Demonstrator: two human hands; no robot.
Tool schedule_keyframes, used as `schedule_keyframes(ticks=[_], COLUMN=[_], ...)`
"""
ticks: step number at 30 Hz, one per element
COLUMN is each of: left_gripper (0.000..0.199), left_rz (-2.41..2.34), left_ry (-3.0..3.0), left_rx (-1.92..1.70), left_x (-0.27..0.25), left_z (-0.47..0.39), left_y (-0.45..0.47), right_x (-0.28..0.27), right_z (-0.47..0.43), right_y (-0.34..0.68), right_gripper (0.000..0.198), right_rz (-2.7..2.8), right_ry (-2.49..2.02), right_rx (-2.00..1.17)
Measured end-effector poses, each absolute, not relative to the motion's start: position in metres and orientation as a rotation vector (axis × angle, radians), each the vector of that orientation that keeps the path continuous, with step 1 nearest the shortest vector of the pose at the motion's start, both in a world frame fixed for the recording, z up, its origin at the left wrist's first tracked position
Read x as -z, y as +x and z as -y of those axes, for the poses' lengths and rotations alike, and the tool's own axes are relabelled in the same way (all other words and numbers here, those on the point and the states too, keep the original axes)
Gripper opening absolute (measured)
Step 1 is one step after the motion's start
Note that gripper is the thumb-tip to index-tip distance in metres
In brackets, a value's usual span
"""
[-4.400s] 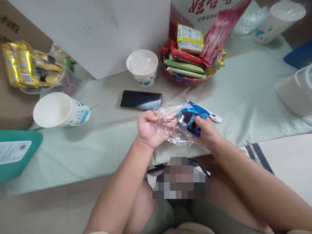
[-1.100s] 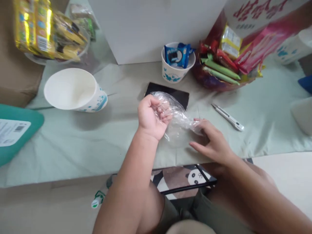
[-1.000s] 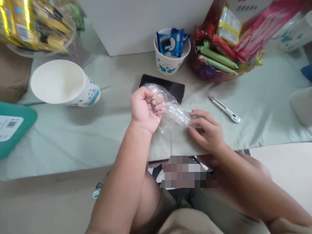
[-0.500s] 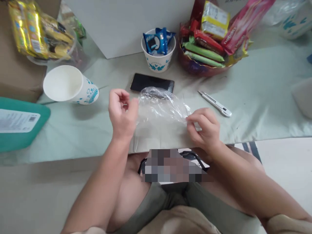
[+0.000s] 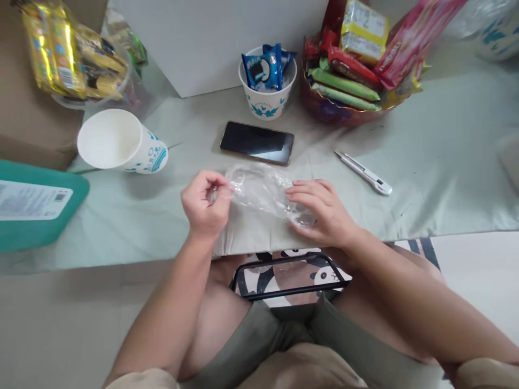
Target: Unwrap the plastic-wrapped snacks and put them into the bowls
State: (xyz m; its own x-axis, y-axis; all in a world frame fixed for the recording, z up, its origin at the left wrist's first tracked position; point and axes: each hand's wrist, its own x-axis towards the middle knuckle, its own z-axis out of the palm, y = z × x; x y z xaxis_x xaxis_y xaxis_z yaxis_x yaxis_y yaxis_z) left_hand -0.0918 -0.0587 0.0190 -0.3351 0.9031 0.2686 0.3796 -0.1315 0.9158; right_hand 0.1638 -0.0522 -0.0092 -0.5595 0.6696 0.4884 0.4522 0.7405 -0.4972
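A crumpled clear plastic bag (image 5: 259, 186) stretches between my two hands just above the cloth. My left hand (image 5: 206, 202) pinches its left end between thumb and bent fingers. On the other side, my right hand (image 5: 320, 213) has its fingers fairly straight over the bag's right end and the thumb below, with the plastic gathered between them. Just beyond the bag lies a black phone (image 5: 257, 142), flat on the table. A white utility knife (image 5: 365, 174) rests to the right of it, past my right hand.
A white paper cup (image 5: 148, 151) lies tipped at left, near a green container (image 5: 44, 208). Behind are a paper cup (image 5: 265, 102) with blue snack packets, a red bowl (image 5: 344, 113) of wrapped snacks, and a clear tub (image 5: 121, 89) with yellow packets. The table edge (image 5: 263, 251) is near my lap.
My right hand has moved left and its fingers have straightened over the bag. My left hand has come lower and pinches the bag's end. The bag has dropped clear of the phone.
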Motion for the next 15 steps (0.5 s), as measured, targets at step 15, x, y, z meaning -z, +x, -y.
schedule_keyframes(ticks=[15], left_gripper=[0.021], left_rz=[-1.427], left_ry=[0.526], left_rx=[-1.701], left_x=[-0.043], left_z=[0.037], left_y=[-0.104], right_x=[-0.002], right_z=[0.028], right_y=[0.164], right_gripper=[0.024], right_rz=[0.996], right_ry=[-1.281], right_rx=[-1.045])
